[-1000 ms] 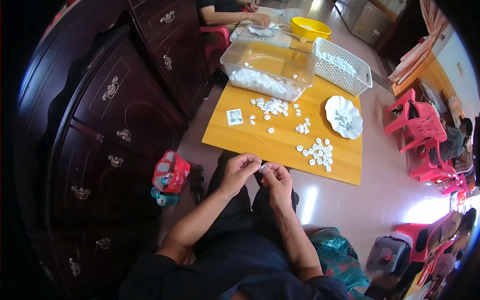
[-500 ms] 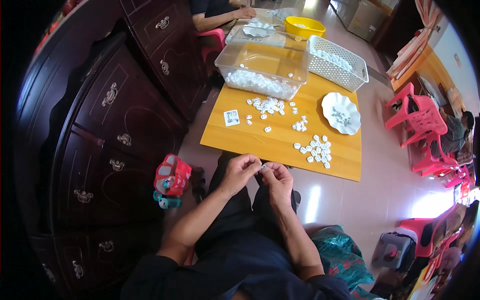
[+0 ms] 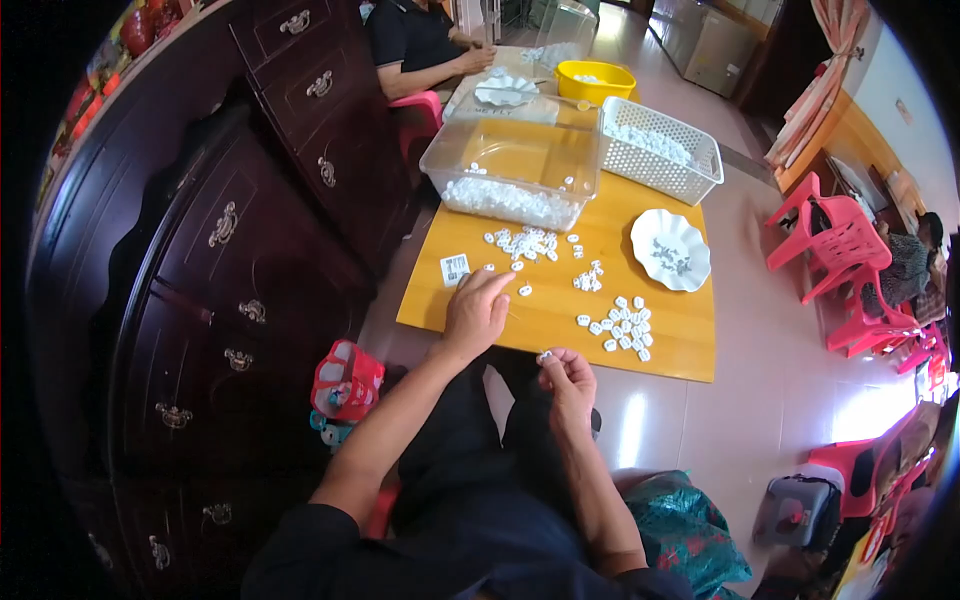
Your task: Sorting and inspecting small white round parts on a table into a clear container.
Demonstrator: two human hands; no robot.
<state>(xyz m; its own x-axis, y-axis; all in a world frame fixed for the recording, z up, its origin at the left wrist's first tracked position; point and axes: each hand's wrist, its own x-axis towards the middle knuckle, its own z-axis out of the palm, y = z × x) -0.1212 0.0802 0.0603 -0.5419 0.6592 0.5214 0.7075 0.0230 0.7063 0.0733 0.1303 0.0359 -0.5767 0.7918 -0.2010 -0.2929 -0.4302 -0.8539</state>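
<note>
My right hand (image 3: 570, 388), just off the table's near edge, pinches a small white plastic piece (image 3: 545, 357) between thumb and fingertips. Over the table, my left hand (image 3: 478, 315) reaches out with its fingers apart, the fingertips by a few loose white pieces with dark spots. One such piece (image 3: 525, 289) lies just right of those fingers. A white square label card (image 3: 455, 269) is beside the left hand. Further back is a loose heap of the same pieces (image 3: 527, 243). To the right lie a small cluster (image 3: 590, 278) and a larger spread group (image 3: 622, 325).
A clear plastic bin (image 3: 510, 205) of white pieces stands behind the heap, beside a white perforated basket (image 3: 660, 160). A scalloped white plate (image 3: 670, 250) holds small grey bits. A yellow tub (image 3: 597, 82) and another person (image 3: 425, 60) are at the far end. Dark cabinets (image 3: 200, 270) line the left.
My hands have parted. The left moved forward onto the table and its fingers opened; the right stays near the edge with a white piece. The view has shifted slightly.
</note>
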